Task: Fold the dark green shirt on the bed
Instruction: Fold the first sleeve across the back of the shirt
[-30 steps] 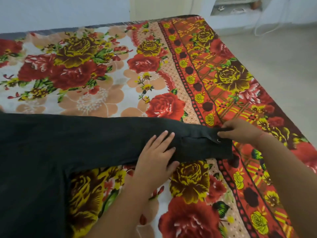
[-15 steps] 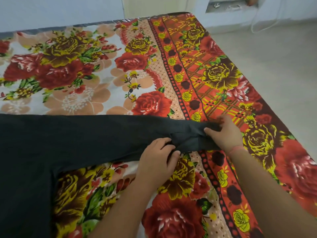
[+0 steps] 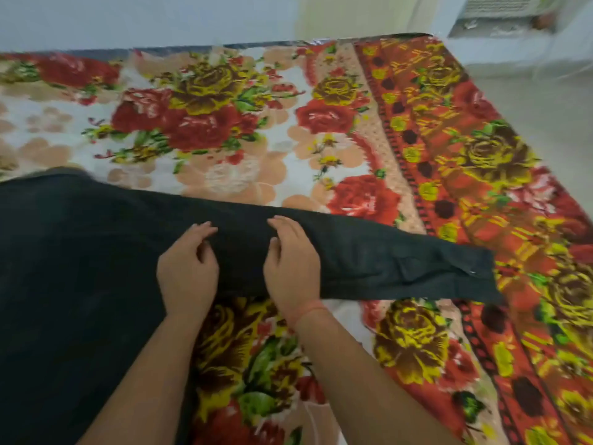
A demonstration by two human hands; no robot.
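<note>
The dark green shirt [image 3: 80, 268] lies flat on the floral bed [image 3: 224, 123], its body at the left. One long sleeve [image 3: 385, 261] stretches right, ending in a buttoned cuff [image 3: 475, 271]. My left hand [image 3: 187, 271] rests on the fabric where the sleeve meets the body, fingers loosely bent. A little to its right, my right hand [image 3: 292, 264] lies on the sleeve, fingers relaxed and pointing away from me. The shirt's left part runs out of view.
The bed's right edge [image 3: 545, 194] drops to a pale floor [image 3: 561, 101]. A white wall runs behind the bed, with a low vent unit [image 3: 500, 11] at the far right.
Both hands have left the cuff end and moved left along the sleeve toward the shirt body. The cuff now lies free on the bed.
</note>
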